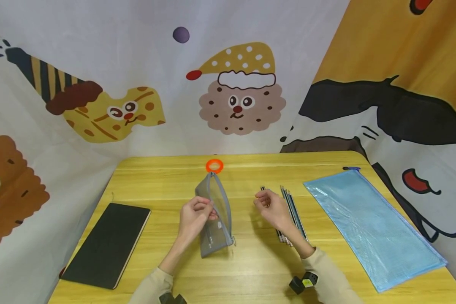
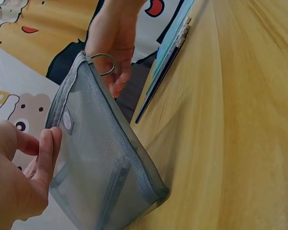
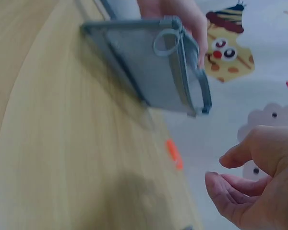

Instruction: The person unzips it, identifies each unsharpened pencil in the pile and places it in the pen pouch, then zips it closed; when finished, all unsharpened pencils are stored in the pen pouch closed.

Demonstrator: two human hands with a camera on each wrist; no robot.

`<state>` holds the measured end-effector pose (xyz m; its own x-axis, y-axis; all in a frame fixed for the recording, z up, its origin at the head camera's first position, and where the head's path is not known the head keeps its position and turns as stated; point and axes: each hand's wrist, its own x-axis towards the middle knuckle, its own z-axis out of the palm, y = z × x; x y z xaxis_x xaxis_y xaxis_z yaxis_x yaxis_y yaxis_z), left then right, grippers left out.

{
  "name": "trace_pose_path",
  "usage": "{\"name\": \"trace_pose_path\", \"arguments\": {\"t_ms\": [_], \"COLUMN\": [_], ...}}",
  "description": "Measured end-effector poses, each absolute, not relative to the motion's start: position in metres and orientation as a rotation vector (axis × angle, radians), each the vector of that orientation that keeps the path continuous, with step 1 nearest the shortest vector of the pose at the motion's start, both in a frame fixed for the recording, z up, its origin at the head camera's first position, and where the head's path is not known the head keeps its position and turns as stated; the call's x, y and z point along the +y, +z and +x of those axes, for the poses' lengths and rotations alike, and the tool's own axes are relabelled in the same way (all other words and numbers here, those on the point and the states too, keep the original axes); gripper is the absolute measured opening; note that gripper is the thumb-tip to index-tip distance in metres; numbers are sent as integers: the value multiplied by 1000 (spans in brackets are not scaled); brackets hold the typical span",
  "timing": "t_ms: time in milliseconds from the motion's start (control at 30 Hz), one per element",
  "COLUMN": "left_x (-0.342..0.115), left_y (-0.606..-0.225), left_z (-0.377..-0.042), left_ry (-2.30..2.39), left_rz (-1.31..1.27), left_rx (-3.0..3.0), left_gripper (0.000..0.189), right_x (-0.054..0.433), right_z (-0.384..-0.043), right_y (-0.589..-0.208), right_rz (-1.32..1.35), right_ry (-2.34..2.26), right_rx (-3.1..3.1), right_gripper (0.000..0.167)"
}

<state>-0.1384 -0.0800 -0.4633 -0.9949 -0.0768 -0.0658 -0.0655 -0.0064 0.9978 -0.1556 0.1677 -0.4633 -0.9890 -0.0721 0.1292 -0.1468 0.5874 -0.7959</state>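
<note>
A grey mesh zip pouch stands tilted on the table, its zipped side parted. My left hand pinches one edge of its opening between thumb and fingers. A metal ring hangs at the zip's end in the left wrist view. To the right, my right hand hovers above several pencils, partly covering them. Its fingers are loosely bent in the right wrist view, with a gap to the thumb and nothing between them. Whether the pouch holds anything, I cannot tell.
A black notebook lies at the left of the wooden table. On the right is a large blue zip bag. An orange ring lies near the back edge, just beyond the pouch. A printed cloth hangs behind.
</note>
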Motion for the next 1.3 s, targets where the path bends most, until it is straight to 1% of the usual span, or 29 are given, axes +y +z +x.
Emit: {"name": "trace_pose_path", "arguments": {"t_ms": [233, 533, 900, 1300], "left_x": [-82, -83, -82, -84], "left_y": [-466, -467, -468, -466], "left_z": [-141, -143, -145, -143], "left_ry": [-2222, -2229, -2257, -2239], "left_rz": [167, 149, 96, 100], "left_rx": [-2203, -2209, -2190, -2198], "left_gripper": [13, 12, 11, 13], "right_x": [194, 215, 221, 223], "right_z": [-158, -155, -153, -155], "right_y": [-480, -494, -502, -501], "right_rz": [116, 49, 82, 17], "right_ry": [1328, 1298, 1220, 1193], "right_rx": [-2732, -2758, -2739, -2846], "right_gripper": [23, 26, 25, 33]}}
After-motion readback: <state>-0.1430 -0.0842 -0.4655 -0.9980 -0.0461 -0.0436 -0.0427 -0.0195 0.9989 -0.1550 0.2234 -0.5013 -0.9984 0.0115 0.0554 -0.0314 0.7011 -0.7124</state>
